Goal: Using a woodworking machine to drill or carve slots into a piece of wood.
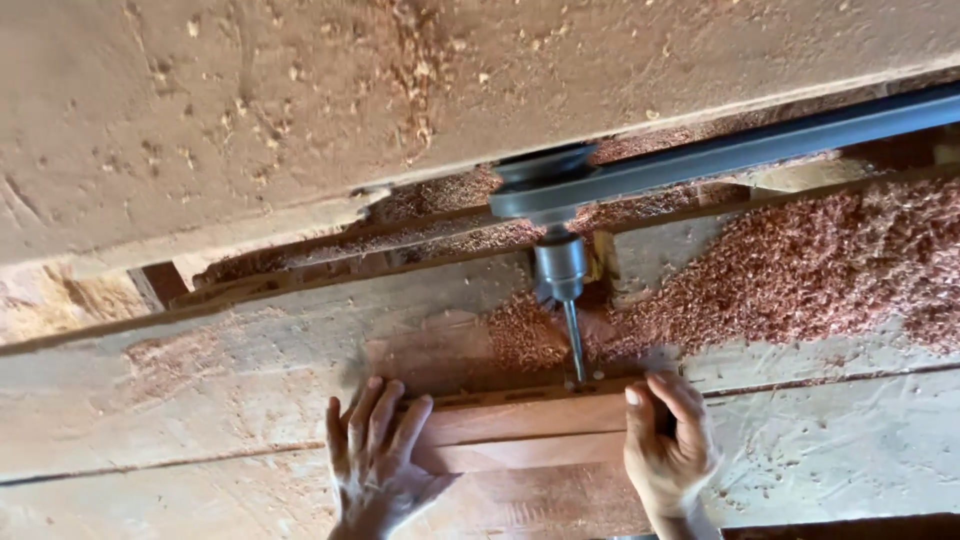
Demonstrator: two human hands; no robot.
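Where the view begins at the left, a broad pale timber surface dusted with fine shavings (200, 110) fills the upper part, and below it runs the worn, scratched wooden bench top (160, 400). Lower down, the left hand (375, 465) lies flat, palm down, on the reddish-brown planed wooden board (530, 440), its fingers stretched out and slightly spread, the tips pointing toward the board's far edge and resting on its left end. That board sits low in the middle of the view, lying across the bench top with a lengthwise step or groove showing between the two hands. Just above its far edge, a thin steel drill bit (575, 345) points down from a grey metal chuck (560, 265), and its tip meets the board's far edge close to the right hand; whether it has entered the wood cannot be told. Above the chuck sits a dark round pulley (545, 165) joined to a long dark metal arm (760, 145) that slants away to the upper right. To the right of the bit, the right hand (668, 450) grips the board's right end, fingers curled over the far edge and pressed close together. Farther right, a thick heap of reddish sawdust and shavings (830, 270) covers the bench.
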